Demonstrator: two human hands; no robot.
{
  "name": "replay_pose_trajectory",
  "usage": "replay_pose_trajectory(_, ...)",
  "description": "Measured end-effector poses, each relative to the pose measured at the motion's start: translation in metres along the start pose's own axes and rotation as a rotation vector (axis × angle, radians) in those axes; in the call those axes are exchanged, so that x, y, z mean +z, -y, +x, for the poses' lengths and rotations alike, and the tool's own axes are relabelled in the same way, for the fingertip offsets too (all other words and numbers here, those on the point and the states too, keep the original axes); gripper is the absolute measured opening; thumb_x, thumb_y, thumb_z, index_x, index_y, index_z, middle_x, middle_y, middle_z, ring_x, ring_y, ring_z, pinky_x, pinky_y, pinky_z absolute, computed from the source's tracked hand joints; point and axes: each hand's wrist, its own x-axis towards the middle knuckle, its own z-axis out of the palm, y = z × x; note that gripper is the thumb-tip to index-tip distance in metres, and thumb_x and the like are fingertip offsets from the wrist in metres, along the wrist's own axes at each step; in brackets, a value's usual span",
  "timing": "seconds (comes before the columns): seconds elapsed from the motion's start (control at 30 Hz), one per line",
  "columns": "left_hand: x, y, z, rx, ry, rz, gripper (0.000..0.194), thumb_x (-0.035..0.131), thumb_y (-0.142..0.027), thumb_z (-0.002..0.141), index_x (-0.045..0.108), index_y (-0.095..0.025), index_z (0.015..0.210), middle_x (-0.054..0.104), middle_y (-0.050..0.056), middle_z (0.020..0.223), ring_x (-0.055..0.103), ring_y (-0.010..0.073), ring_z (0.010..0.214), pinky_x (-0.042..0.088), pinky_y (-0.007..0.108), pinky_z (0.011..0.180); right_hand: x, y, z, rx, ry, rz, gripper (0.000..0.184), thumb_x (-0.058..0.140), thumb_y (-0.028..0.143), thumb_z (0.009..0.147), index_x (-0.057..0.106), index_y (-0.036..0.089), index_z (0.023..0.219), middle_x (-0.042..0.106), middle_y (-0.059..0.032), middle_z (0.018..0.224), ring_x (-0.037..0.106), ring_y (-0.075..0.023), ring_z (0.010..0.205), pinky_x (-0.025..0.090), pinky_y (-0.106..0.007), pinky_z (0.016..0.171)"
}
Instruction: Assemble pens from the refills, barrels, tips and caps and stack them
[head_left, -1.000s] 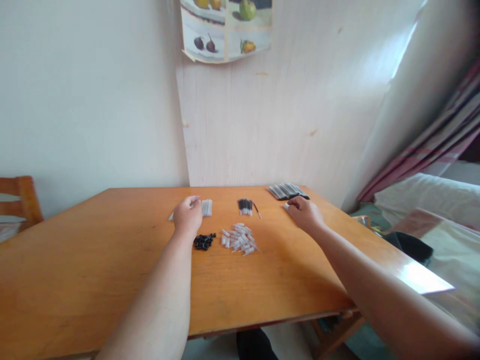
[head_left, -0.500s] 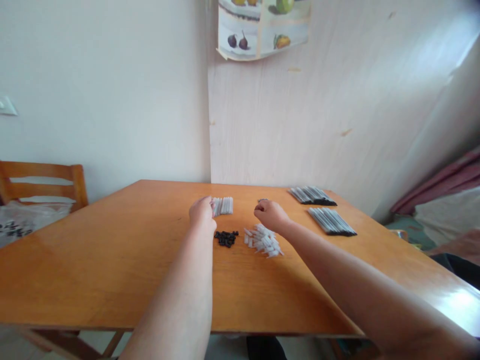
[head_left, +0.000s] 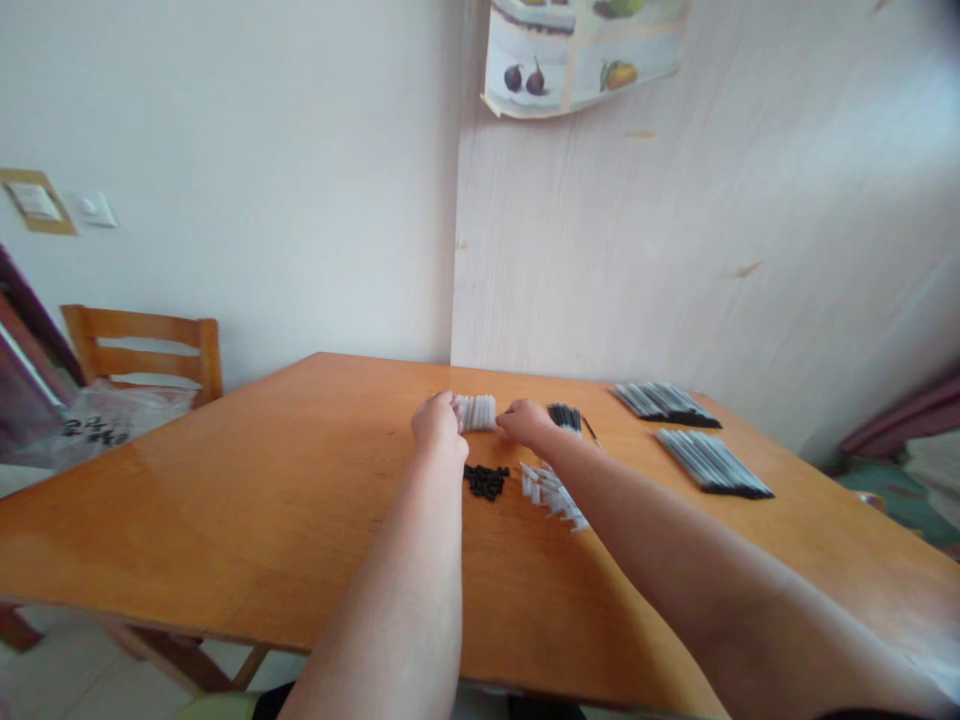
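Note:
My left hand (head_left: 438, 425) is closed at the left end of a row of white tubes (head_left: 477, 412); what its fingers grip is hidden. At the row's right end is my right hand (head_left: 525, 422), its fingers pinched together with their tips hidden or too small to read. In front of the row lies a pile of small black caps (head_left: 487, 483). A heap of white, narrow-tipped plastic pieces (head_left: 551, 492) is beneath my right forearm, partly covered by it. Behind my right wrist sits a bundle of black rods (head_left: 565, 416), with a thin dark stick (head_left: 591, 430) beside it.
Two flat bundles of clear tubes with black ends, a far one (head_left: 664, 402) and a near one (head_left: 714, 462), lie on the right of the wooden table (head_left: 300, 480). At the left stands a wooden chair (head_left: 150, 335) with a clear plastic bag (head_left: 120, 420) holding black pieces.
My right hand has moved left to the right end of the white tube row, uncovering the black rods. My left hand remains at the row's left end. The view has turned left.

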Motion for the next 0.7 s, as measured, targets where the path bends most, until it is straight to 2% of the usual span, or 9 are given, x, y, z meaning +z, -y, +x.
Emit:
replay_pose_trajectory(0.3,0.001,0.002,0.001,-0.013,-0.004,-0.022,0.01,0.063,-0.02,0.07,0.06,-0.016,0.079,0.065,0.002,0.079,0.061,0.0106,0.066,0.035,0.022,0.054,0.014,0.008,0.019,0.092,0.012,-0.008,0.036,0.059,0.034,0.078,0.071,0.009,0.101,0.071,-0.0204,0.096,0.068,-0.0276,0.089,0.05,-0.03,0.069)
replay_pose_trajectory(0.7,0.001,0.003,0.002,-0.029,0.006,-0.032,0.01,0.063,-0.019,0.069,0.061,-0.016,0.079,0.066,0.003,0.08,0.061,0.0112,0.066,0.034,0.022,0.053,0.013,0.01,0.02,0.127,0.029,-0.058,0.037,0.061,0.034,0.077,0.071,0.008,0.102,0.071,-0.0208,0.098,0.068,-0.0272,0.091,0.051,-0.027,0.069)
